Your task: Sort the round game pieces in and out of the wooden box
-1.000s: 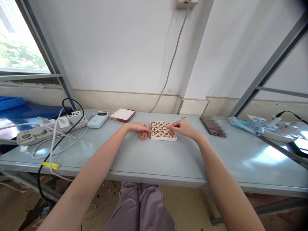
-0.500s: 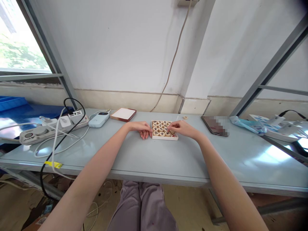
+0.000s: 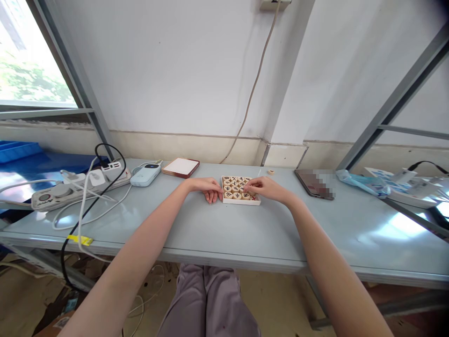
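A shallow white box point(image 3: 242, 202) with several round wooden chess pieces point(image 3: 236, 189) in rows lies on the grey table. The pieces bear dark characters; a red mark shows at the box's front right corner. My left hand point(image 3: 212, 190) touches the box's left edge, its thumb and fingers at the rim and the other fingers curled on the table. Over the right part of the box, my right hand point(image 3: 257, 185) has its fingertips pinched together on a piece, and it hides some pieces. One loose piece point(image 3: 271, 172) lies behind the box.
Behind at left lie a box lid point(image 3: 181, 167), a light blue power bank point(image 3: 146, 175) and a power strip point(image 3: 52, 196) with cables. At right are a dark phone point(image 3: 312, 184) and a plastic bag point(image 3: 361, 181).
My right hand has shifted very slightly over the pieces. The whole view has moved a little; my left hand stays at the box's left edge.
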The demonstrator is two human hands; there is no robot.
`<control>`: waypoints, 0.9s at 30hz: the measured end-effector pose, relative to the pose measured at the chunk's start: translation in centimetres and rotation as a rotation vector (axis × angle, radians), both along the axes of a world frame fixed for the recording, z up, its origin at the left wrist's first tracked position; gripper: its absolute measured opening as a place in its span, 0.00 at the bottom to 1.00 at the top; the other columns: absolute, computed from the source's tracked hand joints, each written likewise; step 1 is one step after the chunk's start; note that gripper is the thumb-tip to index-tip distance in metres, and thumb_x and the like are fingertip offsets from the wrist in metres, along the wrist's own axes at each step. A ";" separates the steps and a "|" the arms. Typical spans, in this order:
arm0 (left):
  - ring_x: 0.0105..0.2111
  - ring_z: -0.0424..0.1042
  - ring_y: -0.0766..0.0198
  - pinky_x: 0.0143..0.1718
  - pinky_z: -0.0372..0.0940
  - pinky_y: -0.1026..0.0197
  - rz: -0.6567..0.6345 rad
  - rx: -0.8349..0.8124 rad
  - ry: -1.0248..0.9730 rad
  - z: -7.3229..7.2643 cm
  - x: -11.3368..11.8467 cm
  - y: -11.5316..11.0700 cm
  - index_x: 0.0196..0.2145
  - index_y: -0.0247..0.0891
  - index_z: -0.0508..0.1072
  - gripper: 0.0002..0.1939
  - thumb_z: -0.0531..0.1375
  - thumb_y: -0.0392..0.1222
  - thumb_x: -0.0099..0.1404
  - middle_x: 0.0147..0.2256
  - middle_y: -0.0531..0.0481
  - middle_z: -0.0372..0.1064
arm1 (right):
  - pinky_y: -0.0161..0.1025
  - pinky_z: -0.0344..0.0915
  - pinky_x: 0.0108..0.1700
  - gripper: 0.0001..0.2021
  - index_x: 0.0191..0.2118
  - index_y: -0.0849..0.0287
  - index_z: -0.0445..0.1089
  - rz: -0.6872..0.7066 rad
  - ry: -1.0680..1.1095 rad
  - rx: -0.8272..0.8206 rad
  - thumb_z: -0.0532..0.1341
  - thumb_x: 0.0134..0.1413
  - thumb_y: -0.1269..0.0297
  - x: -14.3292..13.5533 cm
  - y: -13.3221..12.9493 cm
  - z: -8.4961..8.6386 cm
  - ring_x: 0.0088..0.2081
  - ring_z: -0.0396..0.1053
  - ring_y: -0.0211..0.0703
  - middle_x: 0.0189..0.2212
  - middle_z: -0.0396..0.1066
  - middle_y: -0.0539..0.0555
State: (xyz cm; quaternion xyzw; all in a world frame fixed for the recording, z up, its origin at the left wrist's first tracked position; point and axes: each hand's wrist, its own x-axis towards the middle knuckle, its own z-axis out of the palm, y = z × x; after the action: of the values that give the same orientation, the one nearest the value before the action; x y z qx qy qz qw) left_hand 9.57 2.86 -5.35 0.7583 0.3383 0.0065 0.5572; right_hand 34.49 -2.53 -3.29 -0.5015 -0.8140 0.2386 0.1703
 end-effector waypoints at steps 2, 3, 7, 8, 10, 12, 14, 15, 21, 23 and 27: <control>0.21 0.70 0.68 0.24 0.64 0.66 0.002 0.003 0.001 0.0 0.0 0.0 0.33 0.32 0.75 0.20 0.56 0.53 0.58 0.22 0.48 0.71 | 0.35 0.53 0.27 0.21 0.32 0.59 0.73 0.015 0.010 -0.018 0.53 0.49 0.47 0.0 -0.1 0.1 0.25 0.61 0.37 0.23 0.69 0.51; 0.21 0.70 0.68 0.25 0.64 0.66 0.001 0.004 0.001 0.0 0.0 0.0 0.33 0.32 0.75 0.20 0.56 0.53 0.58 0.22 0.48 0.71 | 0.35 0.54 0.27 0.21 0.33 0.59 0.73 0.022 0.017 -0.024 0.53 0.49 0.46 -0.1 -0.1 0.2 0.25 0.61 0.37 0.23 0.69 0.51; 0.21 0.70 0.68 0.25 0.64 0.66 -0.005 -0.004 -0.005 0.0 -0.1 0.0 0.33 0.32 0.75 0.20 0.56 0.54 0.58 0.22 0.48 0.71 | 0.36 0.58 0.31 0.20 0.36 0.57 0.73 -0.050 0.061 0.123 0.51 0.51 0.48 0.1 0.3 0.0 0.29 0.63 0.40 0.28 0.71 0.52; 0.21 0.70 0.68 0.25 0.64 0.66 -0.004 -0.005 -0.005 0.1 -0.1 -0.1 0.33 0.32 0.75 0.20 0.56 0.54 0.57 0.22 0.48 0.71 | 0.37 0.59 0.33 0.19 0.37 0.56 0.72 -0.107 0.058 0.202 0.50 0.53 0.49 0.3 0.6 -0.3 0.31 0.64 0.41 0.31 0.71 0.52; 0.21 0.70 0.68 0.25 0.64 0.66 0.011 0.001 0.002 0.1 0.0 -0.2 0.32 0.32 0.75 0.20 0.57 0.54 0.57 0.22 0.49 0.71 | 0.41 0.60 0.40 0.18 0.43 0.54 0.70 -0.283 0.014 0.372 0.49 0.54 0.53 0.8 1.5 -1.2 0.39 0.65 0.45 0.39 0.69 0.54; 0.20 0.70 0.67 0.25 0.64 0.65 0.035 0.008 0.009 0.2 0.0 -0.3 0.31 0.31 0.75 0.21 0.57 0.55 0.57 0.21 0.49 0.70 | 0.49 0.58 0.48 0.22 0.52 0.54 0.62 -0.547 -0.079 0.507 0.53 0.50 0.57 1.9 2.9 -2.1 0.51 0.58 0.53 0.52 0.60 0.58; 0.20 0.70 0.67 0.25 0.64 0.64 0.045 -0.005 0.005 0.2 0.1 -0.4 0.31 0.31 0.74 0.22 0.57 0.56 0.56 0.21 0.49 0.70 | 0.55 0.57 0.50 0.32 0.60 0.56 0.49 -0.735 -0.132 0.462 0.55 0.48 0.57 3.4 4.5 -3.0 0.57 0.51 0.58 0.60 0.47 0.60; 0.21 0.70 0.66 0.25 0.64 0.64 0.043 -0.020 0.003 0.3 0.1 -0.5 0.30 0.32 0.74 0.22 0.57 0.57 0.56 0.20 0.49 0.70 | 0.57 0.55 0.51 0.33 0.61 0.57 0.47 -0.779 -0.169 0.424 0.54 0.48 0.57 4.4 5.4 -3.3 0.58 0.48 0.59 0.62 0.43 0.61; 0.21 0.70 0.66 0.26 0.64 0.63 0.043 -0.011 -0.028 0.1 0.0 -0.4 0.30 0.32 0.74 0.23 0.57 0.58 0.55 0.20 0.49 0.70 | 0.70 0.44 0.52 0.32 0.64 0.54 0.39 -0.673 -0.443 0.234 0.46 0.55 0.53 8.9 8.8 -4.3 0.63 0.34 0.59 0.65 0.33 0.55; 0.21 0.70 0.66 0.26 0.64 0.63 0.031 -0.038 -0.035 -0.1 -0.1 -0.2 0.30 0.32 0.74 0.22 0.57 0.57 0.55 0.20 0.49 0.70 | 0.70 0.44 0.52 0.28 0.63 0.51 0.43 -0.596 -0.469 0.210 0.42 0.57 0.56 9.1 9.0 -4.6 0.62 0.39 0.57 0.64 0.41 0.55; 0.23 0.71 0.66 0.27 0.65 0.64 -0.017 -0.074 -0.063 -0.5 -0.4 0.5 0.32 0.34 0.74 0.19 0.56 0.54 0.57 0.23 0.50 0.71 | 0.62 0.45 0.55 0.22 0.55 0.50 0.62 -0.440 -0.448 0.313 0.41 0.59 0.57 8.2 8.2 -4.6 0.55 0.57 0.53 0.54 0.62 0.55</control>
State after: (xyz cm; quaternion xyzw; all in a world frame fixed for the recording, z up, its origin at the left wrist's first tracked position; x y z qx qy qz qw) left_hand 9.21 3.35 -5.89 0.7395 0.3142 0.0128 0.5952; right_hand 42.72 5.62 -7.86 -0.6725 -0.7304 -0.0473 0.1097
